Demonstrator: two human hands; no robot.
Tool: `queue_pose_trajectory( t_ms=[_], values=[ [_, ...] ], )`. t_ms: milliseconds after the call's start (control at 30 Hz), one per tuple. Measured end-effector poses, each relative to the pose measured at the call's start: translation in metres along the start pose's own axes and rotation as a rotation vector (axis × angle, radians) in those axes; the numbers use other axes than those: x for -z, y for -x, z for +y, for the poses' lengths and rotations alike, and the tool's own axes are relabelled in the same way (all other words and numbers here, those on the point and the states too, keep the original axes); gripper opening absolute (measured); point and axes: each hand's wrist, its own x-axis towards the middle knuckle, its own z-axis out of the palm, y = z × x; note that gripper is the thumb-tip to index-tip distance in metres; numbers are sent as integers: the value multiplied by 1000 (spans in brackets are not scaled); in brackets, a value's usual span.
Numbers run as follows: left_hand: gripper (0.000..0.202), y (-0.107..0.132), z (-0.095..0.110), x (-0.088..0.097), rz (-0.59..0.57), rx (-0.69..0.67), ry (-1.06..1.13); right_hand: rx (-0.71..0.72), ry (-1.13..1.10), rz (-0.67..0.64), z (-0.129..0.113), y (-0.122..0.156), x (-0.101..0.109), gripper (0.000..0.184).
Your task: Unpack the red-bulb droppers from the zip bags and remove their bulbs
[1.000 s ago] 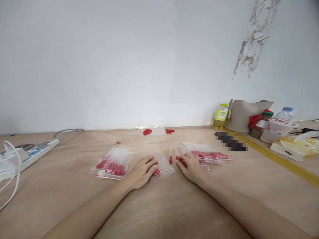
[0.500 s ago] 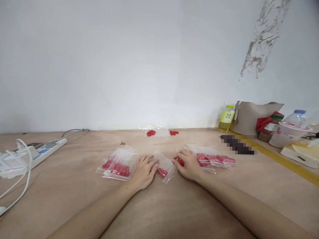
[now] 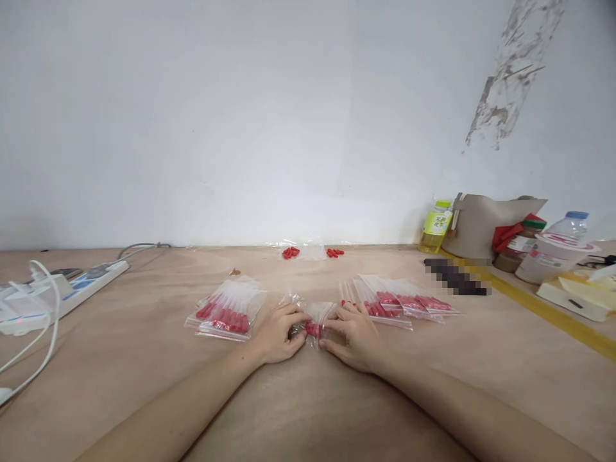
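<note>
A small clear zip bag (image 3: 321, 312) with red tube-shaped pieces (image 3: 314, 329) in it lies on the table between my hands. My left hand (image 3: 283, 333) pinches its left side, thumb and fingers close around the red pieces. At the bag's right side, my right hand (image 3: 353, 338) has its fingers and thumb closed on the plastic. Left of my left hand is a fanned pile of filled zip bags (image 3: 230, 314). A second row of filled bags (image 3: 399, 301) spreads out beyond my right hand, which partly covers the nearest ones.
Loose red pieces lie in two groups, left (image 3: 290, 253) and right (image 3: 335, 253), on clear plastic by the wall. A white power strip (image 3: 96, 289) with cables is at left. On the right stand a yellow-capped bottle (image 3: 434, 228), a grey bag (image 3: 481, 224) and a white tub (image 3: 553, 260).
My right hand has moved left from beside the right-hand bags onto the middle bag and closed on it. My left fingers have curled in, and the bag is now bunched between both hands.
</note>
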Motion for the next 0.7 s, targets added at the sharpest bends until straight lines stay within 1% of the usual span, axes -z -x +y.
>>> queue_pose_trajectory(
  t_ms=[100,233,300,367,433,533,633,700],
  values=[
    [26,0,0,-1,31,-19,25,-42,-17,-50,-1,-2,-2,21],
    [25,1,-1,-4,47,-28,55,-94,-61,-104,1,-7,-8,9],
    [26,2,-1,-4,40,-25,75,-116,-75,-92,1,-9,-11,8],
    [29,2,0,-2,25,-28,94,-125,-100,-62,0,-9,-13,11],
    [34,2,1,-1,-8,-30,108,-126,-147,-28,-3,-8,-13,14],
    [42,2,0,-1,-76,-36,114,-121,-220,16,-7,-7,-12,12],
    [47,2,-4,-3,-150,-23,50,-119,-297,51,-8,-6,-12,14],
    [52,3,-7,-4,-201,11,-8,-150,-407,51,-5,-6,-13,15]
  ],
)
